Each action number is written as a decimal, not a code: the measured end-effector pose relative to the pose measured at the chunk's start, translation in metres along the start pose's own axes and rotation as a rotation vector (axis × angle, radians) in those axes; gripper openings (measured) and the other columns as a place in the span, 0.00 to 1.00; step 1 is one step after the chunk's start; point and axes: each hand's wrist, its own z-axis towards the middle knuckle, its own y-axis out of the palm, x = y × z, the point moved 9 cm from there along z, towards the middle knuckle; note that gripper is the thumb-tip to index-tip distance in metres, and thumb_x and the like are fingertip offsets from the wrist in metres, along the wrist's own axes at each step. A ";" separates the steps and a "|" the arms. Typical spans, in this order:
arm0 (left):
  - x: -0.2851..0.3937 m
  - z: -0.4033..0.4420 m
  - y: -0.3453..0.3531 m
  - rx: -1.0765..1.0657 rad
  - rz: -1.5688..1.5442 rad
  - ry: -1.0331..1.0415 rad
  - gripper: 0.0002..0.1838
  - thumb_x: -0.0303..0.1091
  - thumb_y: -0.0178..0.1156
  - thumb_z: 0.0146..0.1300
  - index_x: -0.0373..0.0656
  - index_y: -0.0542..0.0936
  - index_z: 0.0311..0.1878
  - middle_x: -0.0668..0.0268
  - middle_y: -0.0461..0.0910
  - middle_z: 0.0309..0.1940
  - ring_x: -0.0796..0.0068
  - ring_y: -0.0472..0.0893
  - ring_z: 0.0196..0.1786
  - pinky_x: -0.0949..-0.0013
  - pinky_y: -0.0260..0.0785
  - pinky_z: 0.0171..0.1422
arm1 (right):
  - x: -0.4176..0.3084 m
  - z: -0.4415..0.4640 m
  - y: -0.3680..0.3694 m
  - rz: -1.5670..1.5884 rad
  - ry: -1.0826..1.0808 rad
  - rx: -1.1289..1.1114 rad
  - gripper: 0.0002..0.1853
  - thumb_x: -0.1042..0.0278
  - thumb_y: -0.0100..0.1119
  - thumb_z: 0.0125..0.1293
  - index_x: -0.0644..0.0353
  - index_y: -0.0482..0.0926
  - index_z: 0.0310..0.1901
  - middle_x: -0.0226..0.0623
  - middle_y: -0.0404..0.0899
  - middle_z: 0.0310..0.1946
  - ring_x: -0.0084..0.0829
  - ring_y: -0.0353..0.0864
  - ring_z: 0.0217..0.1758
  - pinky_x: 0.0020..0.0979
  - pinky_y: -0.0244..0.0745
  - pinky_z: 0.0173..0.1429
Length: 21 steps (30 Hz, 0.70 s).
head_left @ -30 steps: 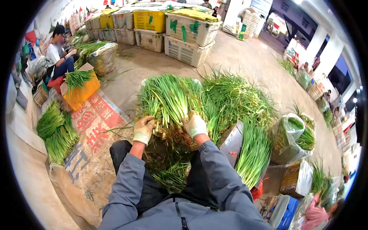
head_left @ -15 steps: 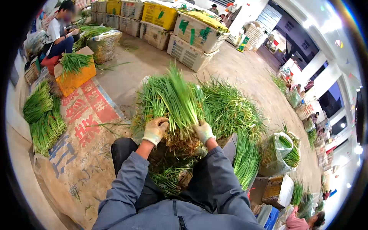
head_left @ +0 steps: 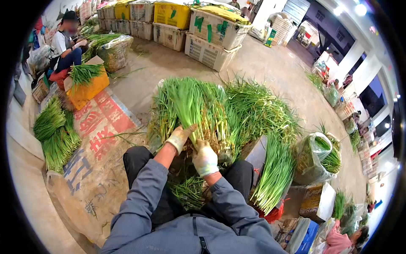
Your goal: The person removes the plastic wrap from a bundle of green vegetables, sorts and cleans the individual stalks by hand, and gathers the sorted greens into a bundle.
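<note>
In front of my knees I hold a bunch of green onions (head_left: 186, 106), its leaf tips pointing away from me and blurred. My left hand (head_left: 178, 139), in a pale work glove, is closed around the stems. Just below it to the right, my gloved right hand (head_left: 204, 159) is closed at the lower, pale ends of the same bunch. Behind the bunch lies a larger heap of green onions (head_left: 215, 101) with brownish roots towards me. Loose green leaves (head_left: 188, 192) lie between my legs.
To the right are a spread pile of green onions (head_left: 262, 106), a neat stack (head_left: 275, 173) and a filled plastic bag (head_left: 311, 161). More bundles (head_left: 57, 133) lie at left beside printed cardboard (head_left: 101, 127). Crates (head_left: 213, 53) stand behind; a seated person (head_left: 65, 42) works at far left.
Both hands have come closer together. The bunch has shifted left and stands more upright. My right hand has moved left and down to the stem ends. The view has tilted slightly.
</note>
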 end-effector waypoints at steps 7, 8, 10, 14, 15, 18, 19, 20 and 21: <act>-0.009 -0.002 -0.059 0.259 -0.435 -0.017 0.21 0.34 0.63 0.64 0.33 0.75 0.57 0.50 0.85 0.46 0.57 0.86 0.40 0.57 0.80 0.47 | 0.030 -0.057 0.019 0.199 0.004 -0.081 0.14 0.68 0.62 0.63 0.57 0.76 0.50 0.50 0.80 0.38 0.55 0.81 0.40 0.50 0.77 0.45; -0.005 0.000 -0.064 0.223 -0.629 0.032 0.20 0.31 0.60 0.66 0.31 0.72 0.58 0.47 0.84 0.47 0.57 0.87 0.39 0.58 0.83 0.41 | 0.041 -0.072 0.025 0.223 -0.002 -0.104 0.13 0.68 0.62 0.62 0.57 0.77 0.49 0.49 0.80 0.37 0.55 0.81 0.41 0.49 0.78 0.45; 0.001 -0.009 -0.072 0.258 -0.715 -0.014 0.18 0.25 0.57 0.68 0.32 0.70 0.59 0.45 0.84 0.47 0.54 0.88 0.41 0.54 0.84 0.39 | 0.069 -0.097 0.038 0.304 0.043 -0.117 0.11 0.69 0.63 0.62 0.58 0.80 0.46 0.48 0.82 0.37 0.53 0.82 0.42 0.46 0.78 0.46; 0.008 -0.032 -0.066 0.160 -0.756 0.001 0.19 0.23 0.59 0.67 0.32 0.71 0.59 0.46 0.83 0.50 0.51 0.87 0.45 0.49 0.84 0.46 | 0.107 -0.109 0.035 0.704 0.311 -0.004 0.12 0.78 0.64 0.61 0.62 0.80 0.47 0.39 0.84 0.36 0.34 0.85 0.38 0.31 0.80 0.44; 0.015 -0.035 -0.059 0.089 -0.780 0.019 0.21 0.24 0.60 0.66 0.30 0.71 0.61 0.46 0.83 0.51 0.50 0.86 0.48 0.49 0.83 0.51 | 0.113 -0.106 0.036 0.908 0.492 -0.043 0.12 0.80 0.63 0.64 0.63 0.79 0.49 0.33 0.84 0.35 0.25 0.84 0.38 0.27 0.80 0.45; 0.016 -0.044 -0.056 0.050 -0.695 0.055 0.24 0.26 0.65 0.64 0.31 0.73 0.63 0.49 0.84 0.48 0.54 0.86 0.47 0.53 0.82 0.53 | 0.110 -0.067 0.004 0.654 0.282 0.188 0.10 0.78 0.66 0.65 0.63 0.79 0.47 0.34 0.84 0.35 0.25 0.83 0.38 0.27 0.79 0.44; 0.017 -0.048 -0.052 0.037 -0.646 0.034 0.26 0.27 0.66 0.64 0.31 0.73 0.64 0.50 0.85 0.47 0.56 0.86 0.46 0.55 0.81 0.53 | 0.101 -0.048 -0.008 0.554 0.207 0.251 0.10 0.76 0.67 0.65 0.63 0.79 0.46 0.36 0.84 0.35 0.28 0.84 0.38 0.29 0.80 0.44; 0.022 -0.052 -0.046 -0.029 -0.620 0.082 0.26 0.29 0.67 0.64 0.32 0.74 0.64 0.52 0.85 0.44 0.59 0.86 0.45 0.59 0.79 0.52 | 0.094 -0.027 -0.012 0.428 0.169 0.257 0.11 0.73 0.67 0.64 0.63 0.80 0.47 0.38 0.84 0.36 0.32 0.85 0.39 0.32 0.80 0.45; 0.025 -0.054 -0.043 -0.032 -0.621 0.082 0.26 0.29 0.67 0.64 0.32 0.74 0.64 0.52 0.85 0.44 0.59 0.86 0.45 0.59 0.79 0.52 | 0.088 -0.005 -0.014 0.302 0.129 0.262 0.12 0.71 0.68 0.64 0.62 0.80 0.47 0.40 0.85 0.36 0.36 0.85 0.40 0.35 0.81 0.46</act>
